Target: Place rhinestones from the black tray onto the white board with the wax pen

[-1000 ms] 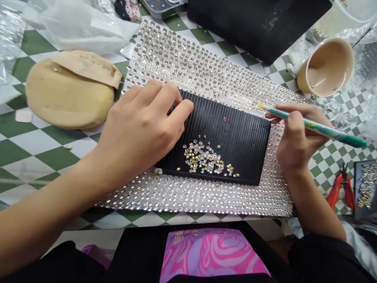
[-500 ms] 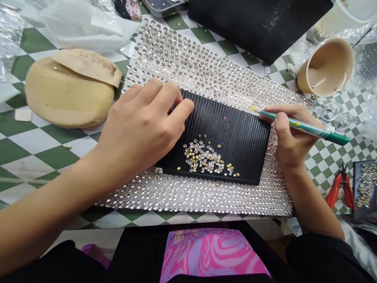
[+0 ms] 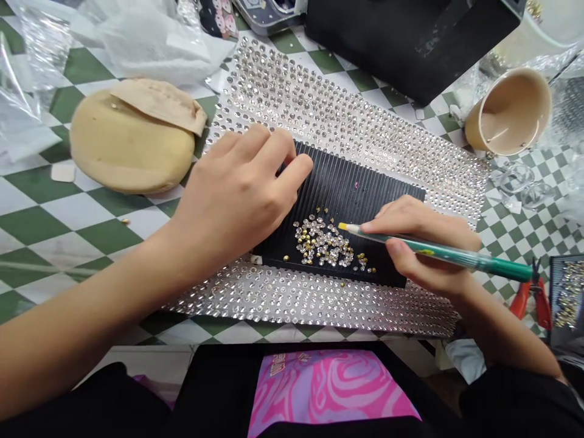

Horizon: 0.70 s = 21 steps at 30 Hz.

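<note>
A black ribbed tray (image 3: 365, 201) lies on a sheet covered with rows of clear rhinestones (image 3: 319, 115). A small heap of loose silver and gold rhinestones (image 3: 326, 246) sits on the tray's near side. My left hand (image 3: 237, 194) rests on the tray's left end, fingers curled down onto it, holding nothing. My right hand (image 3: 420, 243) is closed on a green picker pencil (image 3: 447, 255), whose yellow tip is at the top right of the heap.
A tan padded cushion (image 3: 132, 140) lies at the left on the green and white checked table (image 3: 91, 225). A tipped paper cup (image 3: 511, 112) and a black box (image 3: 410, 30) are at the back right. Red pliers (image 3: 531, 298) and another rhinestone tray (image 3: 568, 292) are at the right edge.
My right hand has brought the pencil from the tray's far right corner down and left to the heap of loose stones. My left hand stays on the tray.
</note>
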{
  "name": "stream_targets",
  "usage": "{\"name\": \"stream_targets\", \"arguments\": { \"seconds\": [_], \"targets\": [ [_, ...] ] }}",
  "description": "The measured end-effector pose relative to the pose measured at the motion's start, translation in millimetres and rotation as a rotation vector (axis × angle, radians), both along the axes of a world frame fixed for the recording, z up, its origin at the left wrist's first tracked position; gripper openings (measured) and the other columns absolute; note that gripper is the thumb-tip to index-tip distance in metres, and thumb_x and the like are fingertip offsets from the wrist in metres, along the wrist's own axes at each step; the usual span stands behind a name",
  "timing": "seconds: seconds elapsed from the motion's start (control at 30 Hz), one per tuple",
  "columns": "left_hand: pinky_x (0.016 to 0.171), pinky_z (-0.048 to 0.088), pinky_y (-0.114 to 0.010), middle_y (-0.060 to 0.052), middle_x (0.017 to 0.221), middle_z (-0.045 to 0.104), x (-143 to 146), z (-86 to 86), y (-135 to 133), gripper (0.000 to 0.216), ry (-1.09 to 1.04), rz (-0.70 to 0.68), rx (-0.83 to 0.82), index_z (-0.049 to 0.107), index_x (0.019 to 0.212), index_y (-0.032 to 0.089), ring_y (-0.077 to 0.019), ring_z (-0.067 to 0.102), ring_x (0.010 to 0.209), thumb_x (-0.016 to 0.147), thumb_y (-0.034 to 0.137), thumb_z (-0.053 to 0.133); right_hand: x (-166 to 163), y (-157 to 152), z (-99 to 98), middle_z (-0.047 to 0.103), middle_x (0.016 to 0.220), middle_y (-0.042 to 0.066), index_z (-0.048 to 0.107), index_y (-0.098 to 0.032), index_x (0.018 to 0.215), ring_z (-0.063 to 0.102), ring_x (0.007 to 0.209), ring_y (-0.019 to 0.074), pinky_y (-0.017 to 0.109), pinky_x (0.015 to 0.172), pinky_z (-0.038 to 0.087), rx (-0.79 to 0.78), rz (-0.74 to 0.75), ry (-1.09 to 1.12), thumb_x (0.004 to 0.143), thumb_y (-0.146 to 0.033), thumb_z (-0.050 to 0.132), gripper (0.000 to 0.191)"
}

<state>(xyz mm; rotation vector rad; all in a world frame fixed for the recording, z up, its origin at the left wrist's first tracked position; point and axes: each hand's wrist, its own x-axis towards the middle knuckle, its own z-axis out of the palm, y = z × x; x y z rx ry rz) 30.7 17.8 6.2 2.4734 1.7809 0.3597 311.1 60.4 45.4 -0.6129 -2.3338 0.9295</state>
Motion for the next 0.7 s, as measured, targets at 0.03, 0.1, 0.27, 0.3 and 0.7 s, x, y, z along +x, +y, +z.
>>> {"name": "stream_targets", "arguments": {
  "seconds": [0.03,0.1,0.27,0.3,0.7],
  "targets": [
    [0.111,0.061,-0.055,-0.005,0.128,0.069,1,0.9,0,0.039,0.014,0.002,0.012,0.064,0.125,0.021,-0.0304,0.071,0.133,0.117,0.027,0.027,-2,0,-2.7,0.084,0.091,-0.001,0.080,-0.028,0.113,0.071,0.076,0.0150,0.032,0.070,0.059,0.005,0.006,-0.006,0.100,-0.013,0.065,0.025],
    [0.103,0.066,-0.051,-0.004,0.121,0.069,2,2.8,0,0.040,0.046,-0.011,0.064,0.064,0.120,0.019,-0.0287,0.074,0.126,0.117,0.027,0.025,-5,0,-8.3,0.083,0.090,-0.001,0.080,-0.028,0.112,0.069,0.077,0.0154,0.032,0.070,0.058,0.012,-0.007,-0.014,0.099,-0.012,0.065,0.025],
    [0.096,0.069,-0.046,-0.003,0.117,0.068,5,4.6,1,0.041,0.107,-0.026,0.106,0.063,0.117,0.017,-0.0276,0.076,0.121,0.118,0.026,0.023,-5,1,-13.4,0.082,0.088,-0.002,0.079,-0.027,0.113,0.067,0.078,0.0153,0.031,0.071,0.057,0.007,-0.015,0.002,0.097,-0.011,0.067,0.026],
    [0.097,0.068,-0.047,-0.003,0.119,0.069,5,4.5,1,0.042,0.104,-0.023,0.096,0.064,0.118,0.017,-0.0281,0.076,0.123,0.118,0.026,0.023,-6,1,-13.1,0.082,0.089,-0.002,0.078,-0.028,0.113,0.068,0.078,0.0154,0.032,0.071,0.056,0.011,-0.012,0.005,0.097,-0.011,0.067,0.026],
    [0.105,0.064,-0.054,-0.005,0.127,0.067,0,-1.2,-1,0.040,0.008,-0.031,0.072,0.062,0.131,0.021,-0.0307,0.070,0.133,0.118,0.029,0.025,4,11,-14.1,0.082,0.085,0.000,0.085,-0.024,0.110,0.070,0.074,0.0158,0.033,0.063,0.053,0.058,-0.171,0.177,0.096,-0.013,0.069,0.025]
  ]
}}
